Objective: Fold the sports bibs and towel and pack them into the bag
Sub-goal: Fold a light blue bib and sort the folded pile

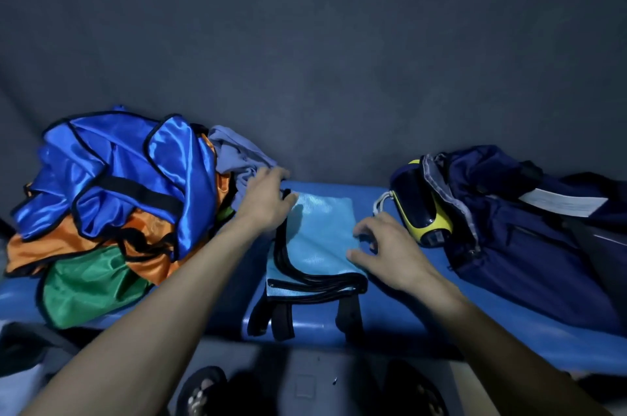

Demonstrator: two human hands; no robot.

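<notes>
Nearest to the camera, below the bench (373, 327) edge, two dark shapes on the floor are probably the person's feet, but it is too dim to be sure. On the blue bench, directly in front, lies a light blue bib (322, 239) with black trim; it is folded into a flat rectangle, and its black straps hang over the front edge of the bench. The right hand (390, 252) rests on the right edge of this bib with fingers spread and lightly bent, holding nothing; it seems to be pressing or smoothing the fold. The left hand (268, 201) lies at the far left corner of the same bib, fingers relaxed and not closed on the cloth, just beside the pile.

I judge the task is at an early stage: one bib looks folded, or nearly so, and nothing folded is seen in the bag. At the left, a pile is not yet folded; a green bib (88, 286) at the front, an orange bib (68, 249) under it, a shiny royal blue bib (118, 171) on top; behind them a grey-blue cloth (237, 154), perhaps the towel. At the right, the navy bag (526, 229) lies open on the bench, with a dark bottle with yellow trim (424, 212) at its mouth. What remains is the whole pile, the towel, and all the packing.
</notes>
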